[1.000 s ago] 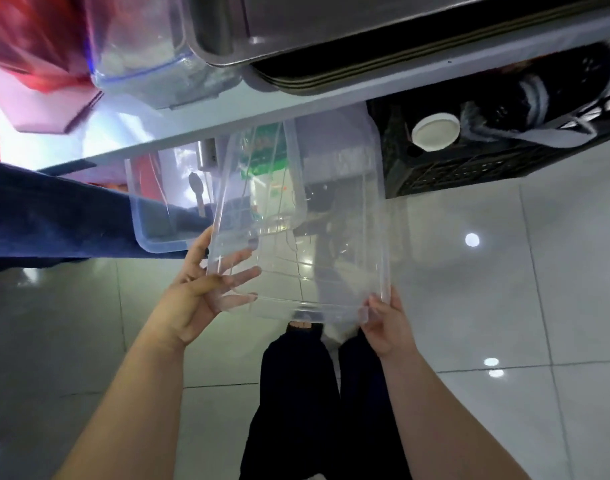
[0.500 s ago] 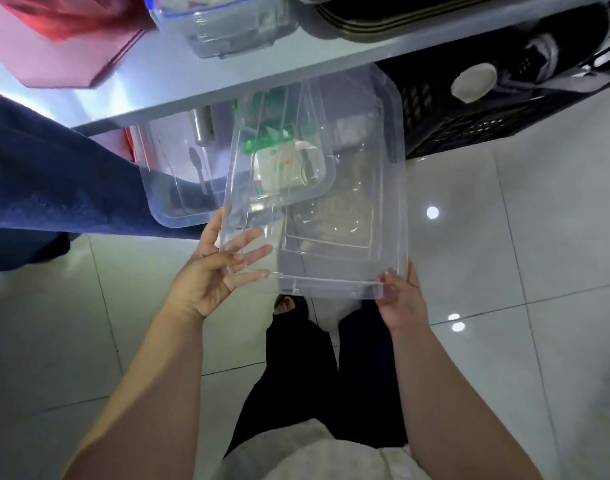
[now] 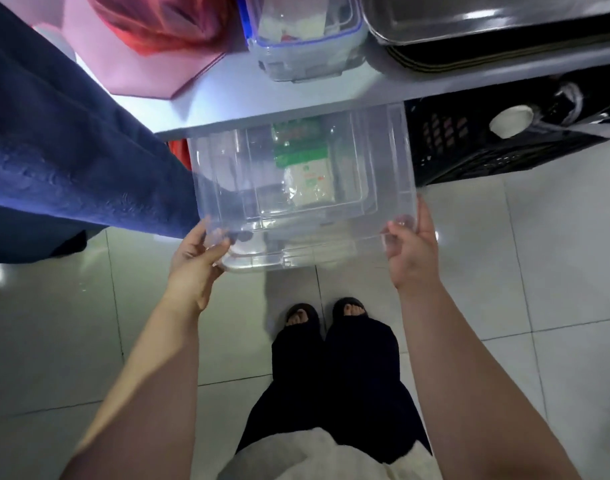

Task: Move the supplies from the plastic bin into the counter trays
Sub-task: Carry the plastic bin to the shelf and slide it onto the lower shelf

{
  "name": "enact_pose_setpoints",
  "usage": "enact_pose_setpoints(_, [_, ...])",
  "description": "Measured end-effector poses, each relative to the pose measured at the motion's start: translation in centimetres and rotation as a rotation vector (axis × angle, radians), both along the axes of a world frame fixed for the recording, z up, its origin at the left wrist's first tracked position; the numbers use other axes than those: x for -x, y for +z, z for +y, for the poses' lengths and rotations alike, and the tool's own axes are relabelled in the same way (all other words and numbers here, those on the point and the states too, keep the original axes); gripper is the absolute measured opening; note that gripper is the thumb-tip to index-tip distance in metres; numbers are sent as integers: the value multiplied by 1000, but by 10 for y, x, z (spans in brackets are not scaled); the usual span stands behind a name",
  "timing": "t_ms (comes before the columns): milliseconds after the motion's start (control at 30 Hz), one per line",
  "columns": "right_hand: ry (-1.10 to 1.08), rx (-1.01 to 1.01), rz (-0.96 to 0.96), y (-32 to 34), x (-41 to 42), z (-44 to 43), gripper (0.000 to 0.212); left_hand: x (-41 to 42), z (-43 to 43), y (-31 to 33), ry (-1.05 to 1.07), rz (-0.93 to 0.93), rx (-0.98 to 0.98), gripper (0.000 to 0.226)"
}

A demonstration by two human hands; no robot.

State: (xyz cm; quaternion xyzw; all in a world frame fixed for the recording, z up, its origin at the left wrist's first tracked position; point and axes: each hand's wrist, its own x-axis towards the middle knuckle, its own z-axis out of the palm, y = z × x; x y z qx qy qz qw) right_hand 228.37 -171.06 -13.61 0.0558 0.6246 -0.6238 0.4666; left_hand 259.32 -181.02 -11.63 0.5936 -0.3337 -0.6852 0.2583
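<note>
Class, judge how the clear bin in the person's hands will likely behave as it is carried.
The bin looks thin-walled and seems empty, so probably light. Its glossy plastic may be slippery. The left hand and right hand grip only the near corners, so it could tilt.

The plastic bin [image 3: 383, 161] is clear, smooth plastic with glossy highlights. A green-and-white packet [image 3: 305, 168] seen through it looks like shiny film. The floor [image 3: 556, 271] is glossy pale tile. On the matt grey counter [image 3: 227, 98] a metal tray [image 3: 469, 19] shines like polished steel. The dark blue cloth [image 3: 54, 150] is matt and lightly textured. The black crate [image 3: 469, 150] is dull perforated plastic.
</note>
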Motion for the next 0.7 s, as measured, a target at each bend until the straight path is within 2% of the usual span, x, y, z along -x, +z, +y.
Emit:
enact_pose_setpoints(67, [70, -66, 91, -4, -6, -20, 69, -1, -2, -7, 55, -171, 90, 25])
enact_pose_setpoints(167, [119, -152, 163, -13, -11, -36, 67, 4, -1, -13, 95, -296, 142, 36])
enact_pose_setpoints(367, [225, -129, 215, -31, -2, -66, 61, 13, -23, -27, 124, -211, 230, 40])
enact_pose_setpoints(567, [259, -270, 278, -44, -15, -65, 54, 19, -42, -42, 151, -255, 108, 46])
enact_pose_setpoints(633, [248, -260, 223, -44, -9, -58, 49, 17, -37, -42, 208, -198, 54, 44])
enact_pose_setpoints(700, [196, -234, 135, -45, -2, -51, 44, 12, -29, -42, 353, -121, -79, 42])
